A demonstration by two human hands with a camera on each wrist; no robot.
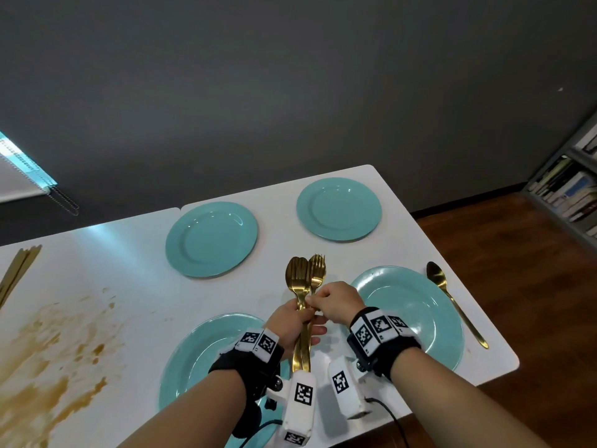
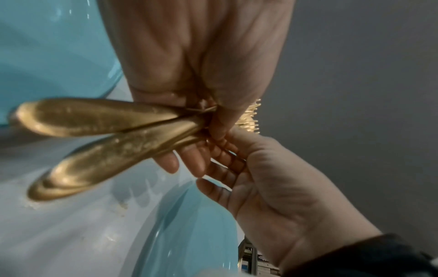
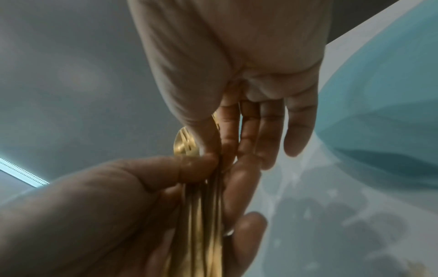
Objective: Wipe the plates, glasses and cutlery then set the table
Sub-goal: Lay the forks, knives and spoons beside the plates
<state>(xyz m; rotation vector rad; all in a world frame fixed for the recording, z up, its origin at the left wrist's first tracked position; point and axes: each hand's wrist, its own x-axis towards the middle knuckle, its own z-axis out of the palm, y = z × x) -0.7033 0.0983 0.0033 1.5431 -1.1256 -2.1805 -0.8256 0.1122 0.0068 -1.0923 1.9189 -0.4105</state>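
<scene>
My left hand (image 1: pixel 287 321) grips a bundle of gold cutlery (image 1: pixel 298 276) upright over the white table (image 1: pixel 129 270), between the two near teal plates. Its handles (image 2: pixel 106 120) stick out below the palm of my left hand (image 2: pixel 201 65). My right hand (image 1: pixel 332 302) pinches the neck of one gold fork (image 1: pixel 318 266) in the bundle with thumb and forefinger, its other fingers (image 3: pixel 267 131) straight. A gold spoon (image 1: pixel 452 299) lies right of the near right plate (image 1: pixel 416 315). Other teal plates sit near left (image 1: pixel 200 350), far left (image 1: pixel 211 239) and far right (image 1: pixel 338 209).
A wide brown stain (image 1: pixel 58 350) covers the table's left part. More gold cutlery (image 1: pixel 17 270) lies at the far left edge. The table ends close to the right of the spoon, above a wooden floor (image 1: pixel 517 270). A bookshelf (image 1: pixel 568 189) stands at the right.
</scene>
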